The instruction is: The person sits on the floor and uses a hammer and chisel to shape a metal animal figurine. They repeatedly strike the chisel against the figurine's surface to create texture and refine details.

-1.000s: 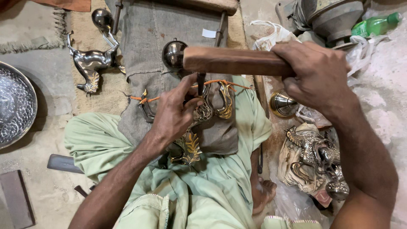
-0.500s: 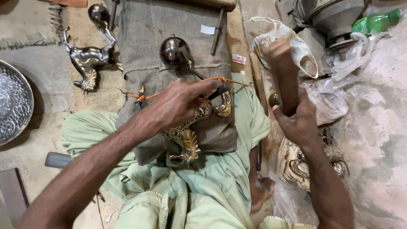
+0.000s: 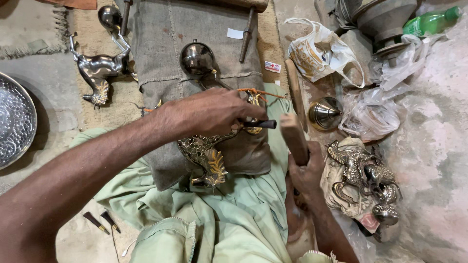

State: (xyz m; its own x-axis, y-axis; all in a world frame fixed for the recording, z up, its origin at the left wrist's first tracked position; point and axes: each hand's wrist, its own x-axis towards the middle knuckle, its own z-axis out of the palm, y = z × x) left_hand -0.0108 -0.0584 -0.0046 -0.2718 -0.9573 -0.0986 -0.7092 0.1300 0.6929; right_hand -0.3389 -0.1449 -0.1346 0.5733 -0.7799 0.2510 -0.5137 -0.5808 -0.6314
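With the left hand (image 3: 214, 113) gripping a punch (image 3: 258, 124) on the brass figure (image 3: 207, 153) in the lap and the right hand (image 3: 306, 171) clenching a mallet (image 3: 294, 138), a skewed blow could, seemingly, slip and mar the figure.

We see our left hand (image 3: 209, 113) gripping a dark punch (image 3: 258, 124) over a gold-patterned metal figure (image 3: 207, 153) on sackcloth. Just right, our right hand (image 3: 307, 170) holds a wooden mallet (image 3: 294, 137) upright. A silver deer figure (image 3: 100, 70) lies far left.
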